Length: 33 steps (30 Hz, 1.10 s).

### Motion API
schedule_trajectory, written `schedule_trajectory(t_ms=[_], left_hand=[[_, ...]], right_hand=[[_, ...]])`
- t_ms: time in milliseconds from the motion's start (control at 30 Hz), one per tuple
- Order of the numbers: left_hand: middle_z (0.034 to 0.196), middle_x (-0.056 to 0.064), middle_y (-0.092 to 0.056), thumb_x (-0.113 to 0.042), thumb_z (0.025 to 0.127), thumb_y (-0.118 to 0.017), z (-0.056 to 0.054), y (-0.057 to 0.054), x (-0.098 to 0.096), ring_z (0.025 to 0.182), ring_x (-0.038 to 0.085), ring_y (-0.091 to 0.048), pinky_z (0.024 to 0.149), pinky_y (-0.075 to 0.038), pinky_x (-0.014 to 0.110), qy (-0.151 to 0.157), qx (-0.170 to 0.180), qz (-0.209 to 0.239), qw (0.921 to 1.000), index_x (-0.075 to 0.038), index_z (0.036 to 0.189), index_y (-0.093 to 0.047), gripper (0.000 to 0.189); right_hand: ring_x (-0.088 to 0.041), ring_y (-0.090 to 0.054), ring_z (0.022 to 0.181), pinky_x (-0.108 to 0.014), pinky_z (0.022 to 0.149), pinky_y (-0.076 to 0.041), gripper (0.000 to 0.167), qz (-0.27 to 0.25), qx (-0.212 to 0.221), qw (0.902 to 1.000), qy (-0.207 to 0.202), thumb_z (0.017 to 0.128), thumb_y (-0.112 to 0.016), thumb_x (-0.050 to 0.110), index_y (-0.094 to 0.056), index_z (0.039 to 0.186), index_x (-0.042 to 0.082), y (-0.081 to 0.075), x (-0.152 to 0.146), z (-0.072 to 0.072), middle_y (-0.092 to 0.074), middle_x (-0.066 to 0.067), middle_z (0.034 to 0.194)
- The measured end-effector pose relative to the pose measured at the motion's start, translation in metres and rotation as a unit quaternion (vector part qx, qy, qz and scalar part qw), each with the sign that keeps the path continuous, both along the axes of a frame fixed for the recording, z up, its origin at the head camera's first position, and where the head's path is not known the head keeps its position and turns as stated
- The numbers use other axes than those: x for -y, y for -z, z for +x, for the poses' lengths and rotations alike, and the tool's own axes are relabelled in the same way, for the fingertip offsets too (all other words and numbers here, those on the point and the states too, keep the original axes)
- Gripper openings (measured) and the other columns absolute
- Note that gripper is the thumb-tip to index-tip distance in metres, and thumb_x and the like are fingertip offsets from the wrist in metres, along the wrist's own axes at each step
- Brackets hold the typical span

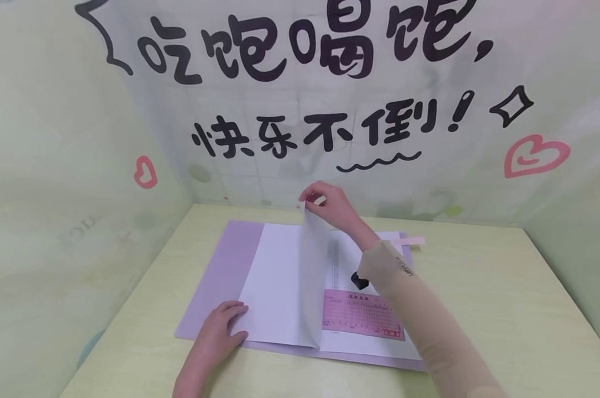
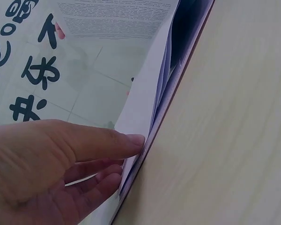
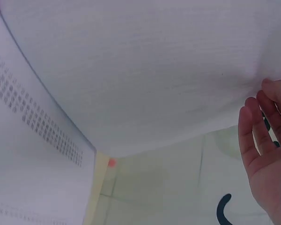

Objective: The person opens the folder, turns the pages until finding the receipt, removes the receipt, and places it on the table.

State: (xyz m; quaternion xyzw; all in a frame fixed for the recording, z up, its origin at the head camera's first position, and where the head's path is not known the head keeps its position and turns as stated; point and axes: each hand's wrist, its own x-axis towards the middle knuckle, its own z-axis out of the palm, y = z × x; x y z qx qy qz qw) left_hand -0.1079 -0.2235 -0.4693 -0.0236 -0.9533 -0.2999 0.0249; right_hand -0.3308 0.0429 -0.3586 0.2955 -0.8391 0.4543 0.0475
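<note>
A lilac folder (image 1: 230, 260) lies spread on the table, with white pages on both sides. My right hand (image 1: 326, 203) pinches the upper edge of a page (image 1: 314, 271) standing upright near the middle. In the right wrist view, that page (image 3: 140, 79) hangs broad and pale beside my right hand (image 3: 269, 150). My left hand (image 1: 222, 329) rests on the lower left corner of the left page (image 1: 275, 276), thumb and fingers apart. The left wrist view has my left hand (image 2: 70, 164) with its thumb at the edge of the stacked pages (image 2: 145, 101).
A pink printed slip (image 1: 362, 315) lies on the right page, with a small black object (image 1: 359, 280) above it, partly behind my right sleeve. A pale pink strip (image 1: 413, 241) sticks out past the folder's right side. Printed cloth walls (image 1: 300, 177) border the light table (image 1: 504, 309).
</note>
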Motion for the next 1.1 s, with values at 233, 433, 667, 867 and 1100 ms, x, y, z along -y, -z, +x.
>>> schedule_trajectory(t_ms=[233, 433, 667, 867, 1100], left_hand=[[0.128, 0.013, -0.064, -0.004, 0.073, -0.081, 0.001, 0.005, 0.004, 0.123, 0.037, -0.058, 0.107, -0.045, 0.053, 0.005, -0.023, 0.012, 0.9997, -0.002, 0.118, -0.069, 0.047], [0.131, 0.014, -0.063, -0.009, 0.074, -0.081, 0.001, 0.009, 0.009, 0.124, 0.037, -0.058, 0.107, -0.046, 0.053, 0.008, -0.019, 0.024, 0.9995, -0.001, 0.119, -0.068, 0.047], [0.134, 0.016, -0.060, -0.008, 0.074, -0.082, 0.002, 0.010, 0.016, 0.115, 0.032, -0.064, 0.100, -0.053, 0.046, -0.008, 0.008, 0.066, 0.9978, 0.001, 0.130, -0.060, 0.061], [0.131, 0.019, -0.060, -0.008, 0.071, -0.084, 0.003, 0.010, 0.017, 0.124, 0.039, -0.057, 0.106, -0.045, 0.056, 0.004, -0.020, 0.063, 0.9978, 0.002, 0.130, -0.058, 0.065], [0.131, 0.019, -0.060, -0.007, 0.072, -0.084, 0.001, 0.011, 0.015, 0.122, 0.037, -0.058, 0.104, -0.047, 0.054, 0.008, -0.023, 0.060, 0.9979, 0.002, 0.137, -0.050, 0.074]], right_hand=[[-0.023, -0.066, 0.109, -0.033, 0.094, -0.058, 0.024, -0.054, 0.046, 0.9974, -0.013, 0.091, -0.067, 0.008, -0.067, 0.115, 0.009, 0.022, 0.031, 0.006, -0.068, -0.008, 0.118], [-0.020, -0.058, 0.120, -0.037, 0.106, -0.050, 0.041, -0.043, 0.070, 0.9964, -0.021, 0.089, -0.072, 0.014, -0.062, 0.128, 0.013, 0.047, 0.054, 0.012, -0.062, -0.004, 0.131], [-0.025, -0.050, 0.130, -0.041, 0.115, -0.038, 0.061, 0.023, 0.071, 0.9947, -0.071, 0.087, -0.074, 0.014, -0.050, 0.143, 0.014, 0.074, 0.072, 0.017, -0.051, -0.005, 0.147], [-0.025, -0.038, 0.139, -0.048, 0.119, -0.030, 0.070, 0.083, 0.099, 0.9896, -0.063, 0.087, -0.074, 0.019, -0.042, 0.149, 0.022, 0.089, 0.080, 0.026, -0.043, 0.002, 0.155], [-0.027, -0.036, 0.139, -0.055, 0.117, -0.027, 0.071, 0.131, 0.110, 0.9842, -0.045, 0.087, -0.074, 0.024, -0.041, 0.150, 0.024, 0.101, 0.084, 0.028, -0.040, 0.001, 0.157]])
